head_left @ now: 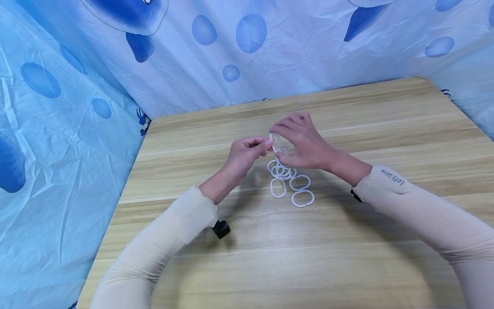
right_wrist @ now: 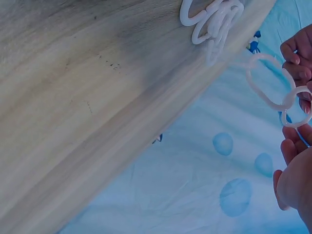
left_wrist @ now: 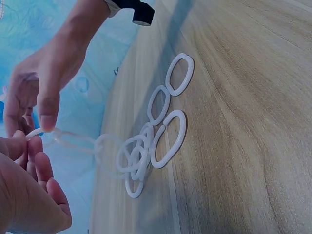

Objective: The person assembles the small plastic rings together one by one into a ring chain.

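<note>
My left hand (head_left: 248, 155) pinches a white plastic C-shaped oval link (left_wrist: 35, 132) between thumb and fingertips, above the table. The right hand (head_left: 305, 141) faces it from the other side, its thumb and fingers also pinching this part of the chain. From the held link hangs another white link (right_wrist: 253, 83), which leads down to a cluster of linked ovals (left_wrist: 130, 168) at the table. Beside the cluster lie several oval links (left_wrist: 184, 129), some with a small gap in the loop. Fingers hide part of the held link.
The wood-grain table (head_left: 270, 257) stretches under both arms. Behind it and to the left hangs a blue patterned curtain (head_left: 247, 68) close to the table's edges. A black wrist camera (head_left: 221, 229) sits under the left sleeve, low over the tabletop.
</note>
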A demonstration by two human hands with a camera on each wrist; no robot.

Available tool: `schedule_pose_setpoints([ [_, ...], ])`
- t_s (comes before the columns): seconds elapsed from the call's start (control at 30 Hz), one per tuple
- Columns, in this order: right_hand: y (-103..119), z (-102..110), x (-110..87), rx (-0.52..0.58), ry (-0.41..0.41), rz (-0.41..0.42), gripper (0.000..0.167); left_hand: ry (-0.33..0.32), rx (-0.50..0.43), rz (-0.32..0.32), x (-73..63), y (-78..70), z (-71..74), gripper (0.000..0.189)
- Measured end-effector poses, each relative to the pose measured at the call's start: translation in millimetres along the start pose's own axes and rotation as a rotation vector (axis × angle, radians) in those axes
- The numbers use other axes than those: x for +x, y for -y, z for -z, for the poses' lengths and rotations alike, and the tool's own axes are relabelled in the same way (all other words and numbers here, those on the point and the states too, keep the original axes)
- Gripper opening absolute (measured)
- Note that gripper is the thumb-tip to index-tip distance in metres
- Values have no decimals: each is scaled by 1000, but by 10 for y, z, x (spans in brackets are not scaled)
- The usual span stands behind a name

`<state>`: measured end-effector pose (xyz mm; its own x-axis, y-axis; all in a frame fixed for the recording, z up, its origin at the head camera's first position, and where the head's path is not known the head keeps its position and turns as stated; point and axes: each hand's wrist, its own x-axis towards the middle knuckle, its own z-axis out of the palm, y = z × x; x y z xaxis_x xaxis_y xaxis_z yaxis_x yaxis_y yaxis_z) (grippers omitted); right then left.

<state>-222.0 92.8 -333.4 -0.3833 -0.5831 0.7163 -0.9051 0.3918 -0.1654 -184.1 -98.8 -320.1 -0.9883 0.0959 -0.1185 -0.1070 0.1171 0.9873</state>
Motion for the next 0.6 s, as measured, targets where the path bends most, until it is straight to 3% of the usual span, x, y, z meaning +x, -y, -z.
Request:
schedule_pose_setpoints([
  [0.3,12,-2,-3,-118,6,96,44,-34,40,-72,9,25,9,19],
  [0.47,2,76,-27,-121,-18,81,52,-105,65,-89,31,43,40,20],
  [0.6,-49,169,-101,-113,-61,44,48,-157,52,-100,44,46,63,19],
])
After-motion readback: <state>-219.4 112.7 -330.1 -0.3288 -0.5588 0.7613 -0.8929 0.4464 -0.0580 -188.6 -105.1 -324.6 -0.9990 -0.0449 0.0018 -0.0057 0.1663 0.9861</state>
